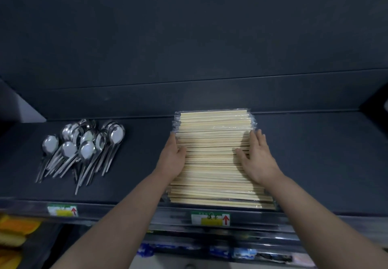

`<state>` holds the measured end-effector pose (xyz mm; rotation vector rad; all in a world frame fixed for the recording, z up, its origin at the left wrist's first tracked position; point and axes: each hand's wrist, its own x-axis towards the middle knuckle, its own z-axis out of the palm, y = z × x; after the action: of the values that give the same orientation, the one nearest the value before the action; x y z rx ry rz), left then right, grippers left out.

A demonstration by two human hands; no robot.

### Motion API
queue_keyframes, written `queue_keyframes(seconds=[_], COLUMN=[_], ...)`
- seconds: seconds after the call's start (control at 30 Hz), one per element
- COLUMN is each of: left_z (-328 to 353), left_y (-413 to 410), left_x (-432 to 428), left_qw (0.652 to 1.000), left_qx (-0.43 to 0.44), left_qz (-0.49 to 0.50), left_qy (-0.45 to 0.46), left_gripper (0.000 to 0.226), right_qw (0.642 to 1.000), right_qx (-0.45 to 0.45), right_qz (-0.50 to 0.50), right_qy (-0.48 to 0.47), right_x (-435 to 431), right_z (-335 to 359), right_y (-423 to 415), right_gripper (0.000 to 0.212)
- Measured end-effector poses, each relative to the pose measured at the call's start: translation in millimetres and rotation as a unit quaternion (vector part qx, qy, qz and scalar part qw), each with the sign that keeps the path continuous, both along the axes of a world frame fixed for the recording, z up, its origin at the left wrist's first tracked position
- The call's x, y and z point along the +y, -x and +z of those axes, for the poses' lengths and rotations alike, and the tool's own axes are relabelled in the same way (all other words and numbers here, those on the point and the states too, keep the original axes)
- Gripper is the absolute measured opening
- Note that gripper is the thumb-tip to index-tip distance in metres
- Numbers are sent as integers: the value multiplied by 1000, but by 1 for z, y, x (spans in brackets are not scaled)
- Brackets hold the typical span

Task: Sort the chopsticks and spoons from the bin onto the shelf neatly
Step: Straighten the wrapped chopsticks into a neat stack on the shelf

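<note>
Head view: both hands, left (pixel 172 157) and right (pixel 256 157), press flat and open against the chopsticks (pixel 214 159) on the shelf (pixel 315 153). Stiff, light, slippery in plastic wrap; probably best squared from the ends.

Dim scene overall, dark shelf (pixel 315 153) and back wall swallow most light. Light seems to come from above and in front: chopsticks (pixel 214 159) are the brightest patch, near washed out, detail between sticks soft. Spoons (pixel 84 144) show hard white glare on the bowls. Faint sheen on the plastic wrap at the stack's far corners. Wide-angle bend: shelf edges curve, corners stretched. Bottom strip and lower left yellow items (pixel 14 235) blurred; labels (pixel 210 218) unreadable. Mild compression softness throughout.
</note>
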<state>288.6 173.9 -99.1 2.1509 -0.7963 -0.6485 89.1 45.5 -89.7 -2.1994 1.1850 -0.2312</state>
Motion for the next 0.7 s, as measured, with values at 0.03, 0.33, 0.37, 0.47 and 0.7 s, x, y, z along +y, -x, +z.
queue_keyframes(seconds=[0.03, 0.33, 0.37, 0.47, 0.7], left_z=[0, 8, 9, 10, 3], left_y=[-2, -11, -13, -13, -25], left_x=[0, -13, -16, -19, -22], left_qw=[1000, 1000, 1000, 999, 998], left_qx=[2, -19, -15, -10, -13], left_qz=[27, -1, 4, -23, 49], left_qy=[11, -3, -10, -33, -22], left_gripper=[61, 66, 67, 65, 69], right_qw=[1000, 999, 999, 999, 999], right_qx=[-1, 15, 19, 36, 5], right_qz=[-5, -35, -36, -11, -39], right_qy=[3, 11, 4, -4, 0], right_x=[1, -11, -13, -14, -25], right_z=[0, 8, 9, 8, 7], right_y=[0, 1, -1, -6, -6], right_gripper=[76, 77, 77, 77, 78])
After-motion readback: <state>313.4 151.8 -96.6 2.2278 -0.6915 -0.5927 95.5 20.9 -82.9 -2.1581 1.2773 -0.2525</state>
